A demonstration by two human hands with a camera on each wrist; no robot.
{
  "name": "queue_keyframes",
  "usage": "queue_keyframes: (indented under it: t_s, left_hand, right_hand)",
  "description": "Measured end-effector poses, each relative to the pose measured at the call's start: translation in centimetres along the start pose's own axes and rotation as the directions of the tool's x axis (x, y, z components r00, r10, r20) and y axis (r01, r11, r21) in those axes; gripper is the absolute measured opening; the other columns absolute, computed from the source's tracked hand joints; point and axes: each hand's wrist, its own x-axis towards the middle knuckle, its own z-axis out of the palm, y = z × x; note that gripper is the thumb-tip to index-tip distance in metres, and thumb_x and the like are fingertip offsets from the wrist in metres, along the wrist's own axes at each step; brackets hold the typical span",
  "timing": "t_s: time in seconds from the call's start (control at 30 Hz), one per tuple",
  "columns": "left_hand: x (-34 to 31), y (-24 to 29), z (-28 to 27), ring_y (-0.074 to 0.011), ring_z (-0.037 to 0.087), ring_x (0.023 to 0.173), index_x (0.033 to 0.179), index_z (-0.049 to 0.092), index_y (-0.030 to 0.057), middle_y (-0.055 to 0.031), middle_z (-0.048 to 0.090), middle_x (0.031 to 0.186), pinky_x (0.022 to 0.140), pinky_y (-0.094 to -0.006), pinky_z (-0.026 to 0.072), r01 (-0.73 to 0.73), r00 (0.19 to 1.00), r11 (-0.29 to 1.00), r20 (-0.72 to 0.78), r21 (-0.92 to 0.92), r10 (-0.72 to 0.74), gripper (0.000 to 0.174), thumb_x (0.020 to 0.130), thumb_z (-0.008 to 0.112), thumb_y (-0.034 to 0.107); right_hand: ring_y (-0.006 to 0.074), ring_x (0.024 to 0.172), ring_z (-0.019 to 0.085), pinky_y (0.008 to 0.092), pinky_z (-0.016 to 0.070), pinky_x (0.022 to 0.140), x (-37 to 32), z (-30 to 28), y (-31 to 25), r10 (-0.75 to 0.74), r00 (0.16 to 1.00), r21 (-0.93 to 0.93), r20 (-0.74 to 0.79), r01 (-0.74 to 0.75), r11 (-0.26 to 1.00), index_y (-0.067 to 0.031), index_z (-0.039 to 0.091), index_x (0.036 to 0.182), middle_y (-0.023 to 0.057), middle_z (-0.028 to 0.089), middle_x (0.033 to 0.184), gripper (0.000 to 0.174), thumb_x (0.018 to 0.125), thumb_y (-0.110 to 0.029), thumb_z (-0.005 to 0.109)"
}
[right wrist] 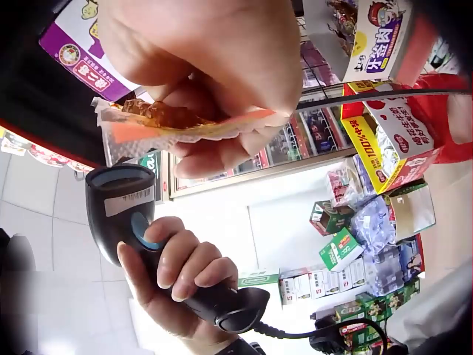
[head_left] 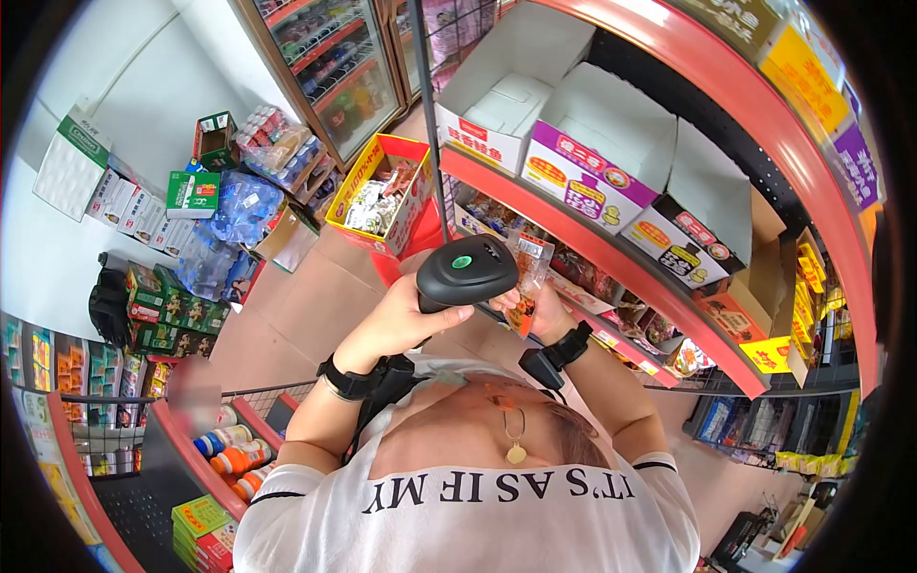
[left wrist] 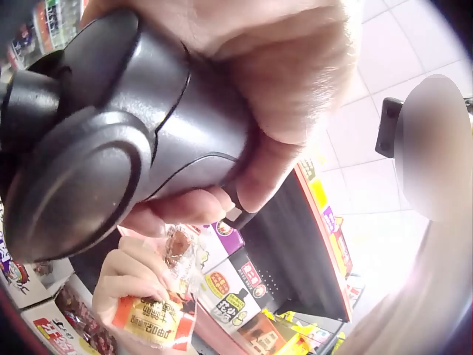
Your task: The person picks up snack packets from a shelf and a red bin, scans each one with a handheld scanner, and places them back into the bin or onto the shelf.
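Note:
My left hand (head_left: 406,320) grips a black barcode scanner (head_left: 465,272) by its handle, with the fingers wrapped around it. From the handle's base a coiled cable (right wrist: 273,331) runs off in the right wrist view. My right hand (head_left: 549,310) pinches a small snack packet (left wrist: 155,322), clear with an orange-red label, between thumb and fingers. In the head view the packet (head_left: 525,286) stands just right of the scanner's head. Seen from the right wrist, the scanner's window end (right wrist: 120,177) faces up toward the packet, close below it.
Shelves with opened cartons (head_left: 592,172) rise at the right, their red edge (head_left: 611,258) near my right hand. A yellow-red box of snacks (head_left: 382,196) stands on a red stool (head_left: 387,267) ahead. Bottled water packs (head_left: 244,205) and a glass-door fridge (head_left: 334,72) are farther left.

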Motion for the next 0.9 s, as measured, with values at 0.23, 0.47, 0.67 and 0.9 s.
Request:
queue_keyframes:
  t_s: [0.23, 0.47, 0.67, 0.9]
  left_hand:
    - [0.6, -0.4, -4.6, -0.0059, 0.052, 0.064, 0.101, 0.06, 0.0046, 0.0015, 0.058, 0.08, 0.056, -0.0223, 0.0437, 0.034, 0.999, 0.996, 0.01, -0.085, -0.033, 0.028, 0.081, 0.07, 0.02]
    - [1.4, -0.6, -10.5, -0.0052, 0.051, 0.063, 0.103, 0.059, 0.0058, 0.0025, 0.058, 0.08, 0.053, -0.0217, 0.0435, 0.034, 0.999, 0.996, 0.035, -0.084, -0.031, 0.026, 0.082, 0.068, 0.019]
    - [1.7, -0.9, -15.6, -0.0054, 0.05, 0.062, 0.103, 0.059, 0.0056, 0.0024, 0.058, 0.08, 0.053, -0.0217, 0.0434, 0.039, 0.998, 0.996, 0.044, -0.083, -0.035, 0.026, 0.083, 0.068, 0.019]
    - [1.3, -0.5, -20.9, -0.0059, 0.05, 0.061, 0.103, 0.06, 0.004, 0.0023, 0.058, 0.08, 0.053, -0.0221, 0.0428, 0.046, 0.999, 0.989, 0.008, -0.14, -0.046, 0.026, 0.083, 0.068, 0.018]
  right_hand:
    - [0.014, 0.06, 0.046, 0.0309, 0.0392, 0.065, 4.9, 0.0, 1.6, -0.059, 0.996, -0.053, 0.073, 0.063, 0.997, -0.0105, 0.049, 0.082, 0.0005, 0.046, 0.062, 0.011, 0.089, -0.019, 0.049]
    - [0.0143, 0.059, 0.047, 0.0308, 0.0398, 0.063, 10.3, 0.6, 3.2, -0.055, 0.998, -0.062, 0.011, 0.056, 0.996, -0.0118, 0.047, 0.084, 0.0015, 0.046, 0.062, 0.01, 0.092, -0.017, 0.045]
    - [0.0128, 0.06, 0.048, 0.0298, 0.0416, 0.064, 15.1, 1.5, 4.3, -0.072, 0.997, -0.058, 0.001, 0.072, 0.996, -0.012, 0.049, 0.089, 0.0011, 0.047, 0.062, 0.005, 0.091, -0.016, 0.047]
    - [0.012, 0.059, 0.048, 0.0291, 0.0443, 0.064, 20.6, 3.3, 6.2, -0.16, 0.98, -0.19, -0.118, 0.136, 0.972, -0.0108, 0.05, 0.093, 0.0019, 0.049, 0.064, 0.007, 0.086, -0.009, 0.05]
